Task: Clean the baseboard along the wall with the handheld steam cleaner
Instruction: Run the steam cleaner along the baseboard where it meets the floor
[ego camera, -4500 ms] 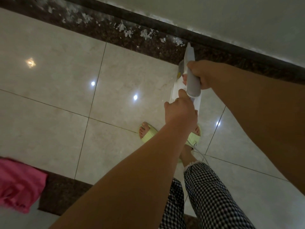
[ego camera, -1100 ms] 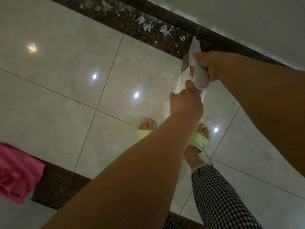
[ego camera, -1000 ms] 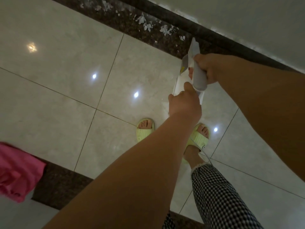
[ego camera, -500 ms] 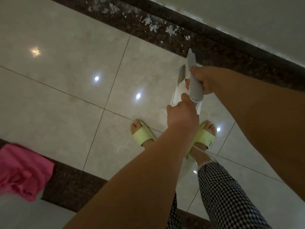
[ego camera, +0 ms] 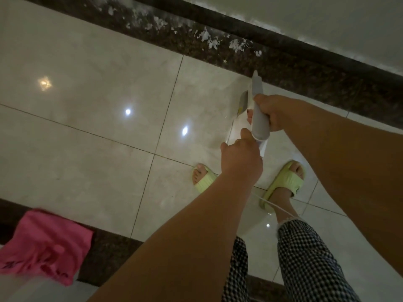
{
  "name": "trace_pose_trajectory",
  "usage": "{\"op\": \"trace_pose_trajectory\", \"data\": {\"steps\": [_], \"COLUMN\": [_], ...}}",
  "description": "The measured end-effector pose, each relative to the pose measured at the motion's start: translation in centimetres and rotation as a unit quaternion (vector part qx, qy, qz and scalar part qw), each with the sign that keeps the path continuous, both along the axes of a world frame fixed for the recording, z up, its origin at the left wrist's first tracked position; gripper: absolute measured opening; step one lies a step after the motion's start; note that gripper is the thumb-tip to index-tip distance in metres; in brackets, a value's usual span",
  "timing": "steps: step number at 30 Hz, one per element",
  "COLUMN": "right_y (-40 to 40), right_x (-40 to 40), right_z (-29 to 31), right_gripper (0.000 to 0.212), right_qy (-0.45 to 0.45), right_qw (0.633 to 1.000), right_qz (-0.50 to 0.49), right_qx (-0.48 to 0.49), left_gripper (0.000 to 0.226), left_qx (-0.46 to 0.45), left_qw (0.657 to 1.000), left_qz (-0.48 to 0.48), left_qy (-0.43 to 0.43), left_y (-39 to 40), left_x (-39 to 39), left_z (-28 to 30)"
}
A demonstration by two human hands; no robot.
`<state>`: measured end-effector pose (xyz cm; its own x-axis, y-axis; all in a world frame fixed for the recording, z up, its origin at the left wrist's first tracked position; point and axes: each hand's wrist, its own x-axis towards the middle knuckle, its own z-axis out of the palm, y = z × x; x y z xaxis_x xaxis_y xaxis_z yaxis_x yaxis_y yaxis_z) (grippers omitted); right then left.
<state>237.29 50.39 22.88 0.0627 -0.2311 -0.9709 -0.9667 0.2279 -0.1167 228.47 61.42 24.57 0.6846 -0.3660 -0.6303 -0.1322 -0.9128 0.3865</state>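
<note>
Baseboard [ego camera: 283,43], dark and glossy, above speckled stone border [ego camera: 218,53] with white flakes [ego camera: 236,45].

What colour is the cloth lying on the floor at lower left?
Pink; the cloth shows plainly in the head view, the only one given.

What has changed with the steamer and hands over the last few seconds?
The steamer's nozzle has drawn back from the dark strip by the baseboard and now hangs over pale tile. The feet have stepped wider apart. Unchanged: right hand on the grey handle, left hand at its rear end, white flecks still there.
</note>
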Motion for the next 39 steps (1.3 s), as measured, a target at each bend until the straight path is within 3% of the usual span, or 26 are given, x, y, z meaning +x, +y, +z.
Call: {"op": "trace_pose_trajectory", "data": {"steps": [11, 20, 39], "right_y": [0.7, -0.2, -4.5], "right_x": [2.9, 4.8, 7.8], "right_z": [0.0, -0.4, -1.1], "right_gripper": [0.042, 0.042, 0.032], "right_qy": [-0.035, -0.018, -0.004], "right_qw": [0.999, 0.998, 1.0], "right_qz": [-0.027, -0.059, -0.013], "right_qx": [-0.009, -0.011, -0.014], "left_gripper": [0.036, 0.044, 0.044], "left_qx": [-0.007, -0.014, -0.005], "left_qw": [0.999, 0.999, 1.0], "left_qz": [-0.052, -0.035, -0.021], "left_qy": [0.011, 0.017, -0.012], "left_y": [1.0, 0.4, -4.0], "left_x": [4.2, 6.2, 8.8], "left_z": [0.4, -0.4, -0.8]}}
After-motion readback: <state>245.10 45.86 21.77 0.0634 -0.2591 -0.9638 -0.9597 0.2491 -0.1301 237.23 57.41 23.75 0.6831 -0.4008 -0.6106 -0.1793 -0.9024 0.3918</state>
